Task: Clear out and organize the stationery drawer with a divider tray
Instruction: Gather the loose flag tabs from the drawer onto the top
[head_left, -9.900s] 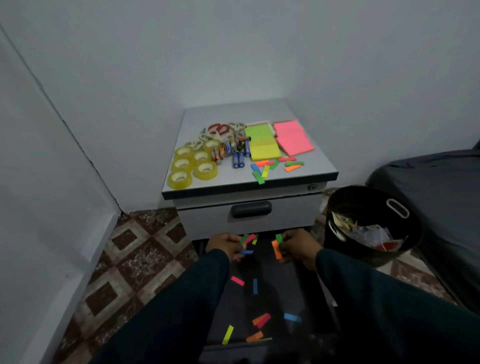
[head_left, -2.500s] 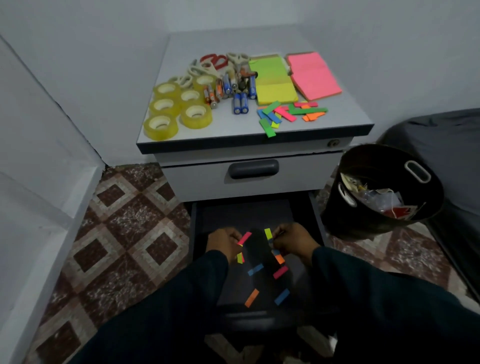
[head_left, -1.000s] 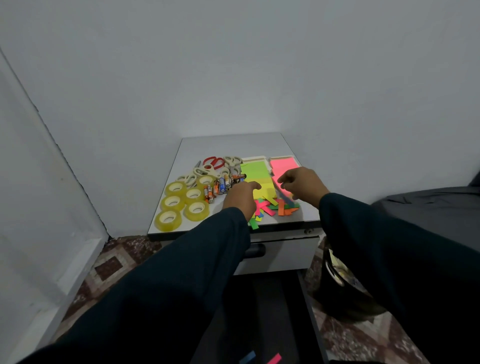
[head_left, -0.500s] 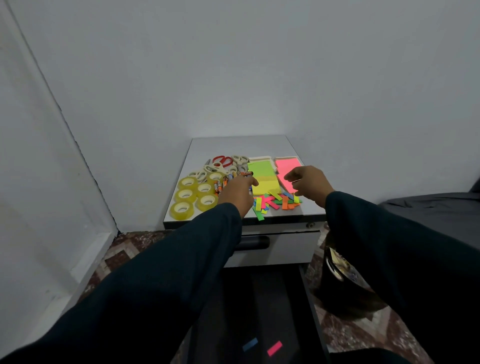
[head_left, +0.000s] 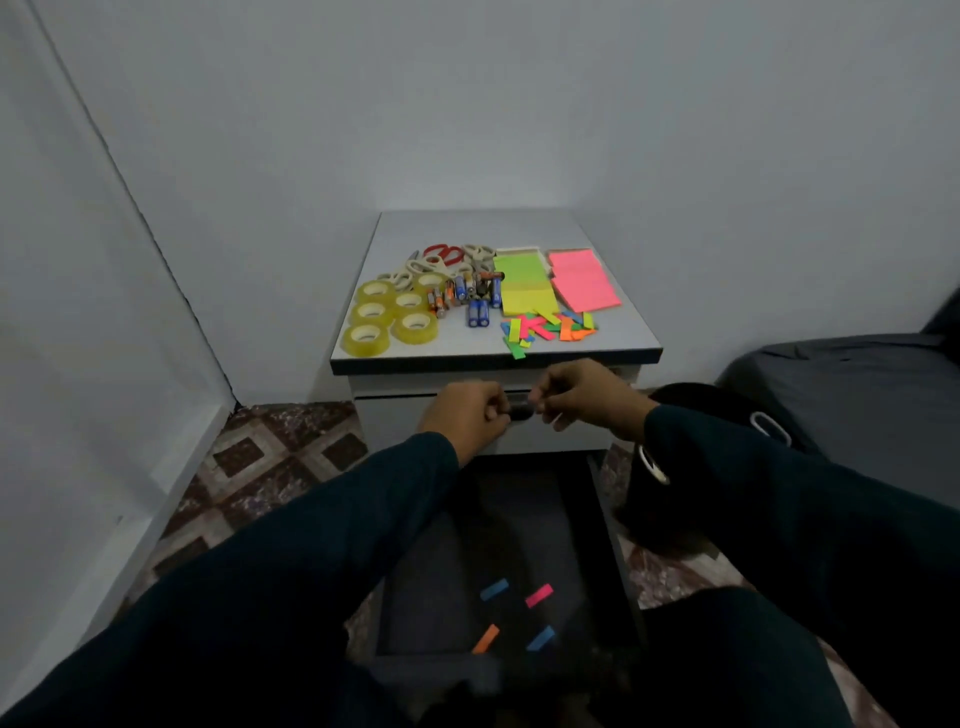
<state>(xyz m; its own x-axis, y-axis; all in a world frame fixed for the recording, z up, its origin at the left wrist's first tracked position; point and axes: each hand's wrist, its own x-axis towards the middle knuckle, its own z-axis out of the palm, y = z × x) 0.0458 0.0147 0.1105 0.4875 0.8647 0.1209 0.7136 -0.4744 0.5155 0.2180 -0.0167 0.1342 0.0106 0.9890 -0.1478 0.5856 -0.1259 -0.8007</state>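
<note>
1. The left hand (head_left: 466, 414) hangs in front of the cabinet's closed upper drawer (head_left: 395, 422), its fingers curled into a loose fist; nothing can be made out inside it.
2. The right hand (head_left: 582, 397) hangs just beside it, fingers curled with thumb and forefinger drawn together; whether they pinch anything cannot be told.
3. Between the two hands shows the dark drawer handle (head_left: 521, 413); neither hand clearly touches it.
4. The open lower drawer (head_left: 597, 519) is pulled out toward the person, below the hands.
5. Four sticky flags lie on its dark floor: a blue flag (head_left: 494, 589), a pink flag (head_left: 539, 595), an orange flag (head_left: 485, 638) and a second blue flag (head_left: 540, 638).
6. On the cabinet top (head_left: 613, 332), a heap of coloured sticky flags (head_left: 548, 327) lies near the front edge.
7. Behind the heap lie a green and yellow sticky-note pad (head_left: 523, 288) and a pink sticky-note pad (head_left: 582, 279).
8. To their left lie batteries (head_left: 470, 299), several pairs of scissors (head_left: 439, 261) and six tape rolls (head_left: 388, 318).
9. A black bin (head_left: 675, 499) stands on the patterned floor (head_left: 270, 457) to the right of the drawer, partly hidden by the right sleeve (head_left: 779, 519).
10. No divider tray is visible.
</note>
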